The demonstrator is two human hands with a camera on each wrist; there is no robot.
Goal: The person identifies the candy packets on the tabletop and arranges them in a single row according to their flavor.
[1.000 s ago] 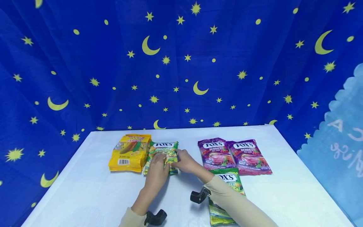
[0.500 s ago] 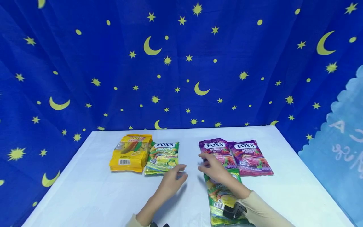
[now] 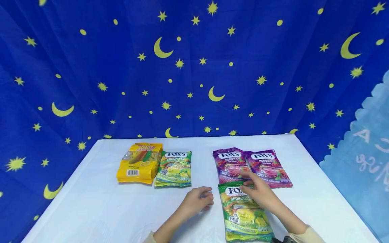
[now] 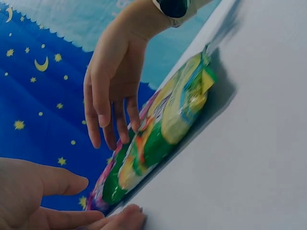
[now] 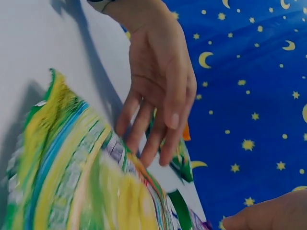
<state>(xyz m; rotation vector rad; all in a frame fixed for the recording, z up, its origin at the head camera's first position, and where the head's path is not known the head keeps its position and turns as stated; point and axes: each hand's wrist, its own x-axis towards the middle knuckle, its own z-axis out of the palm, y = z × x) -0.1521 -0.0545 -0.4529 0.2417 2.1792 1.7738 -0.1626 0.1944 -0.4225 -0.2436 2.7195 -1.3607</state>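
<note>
A green Fox's Spring Tea candy bag lies nearest the front, its top end against a purple Fox's Berries bag. My right hand hovers over the green bag's upper right corner, fingers loosely bent and gripping nothing. Left of that bag is my left hand, relaxed above the cloth with nothing in it. In the left wrist view the green bag appears between both hands, untouched as far as I can see. The right wrist view has the same bag close up.
At the back left a yellow candy bag stands beside another green Spring Tea bag. A second Berries bag lies to the right. The white table ends at a blue star-patterned curtain.
Both hands have let go of the back green bag and moved right and nearer. The right hand has come over the front green bag, whose top has shifted left.
</note>
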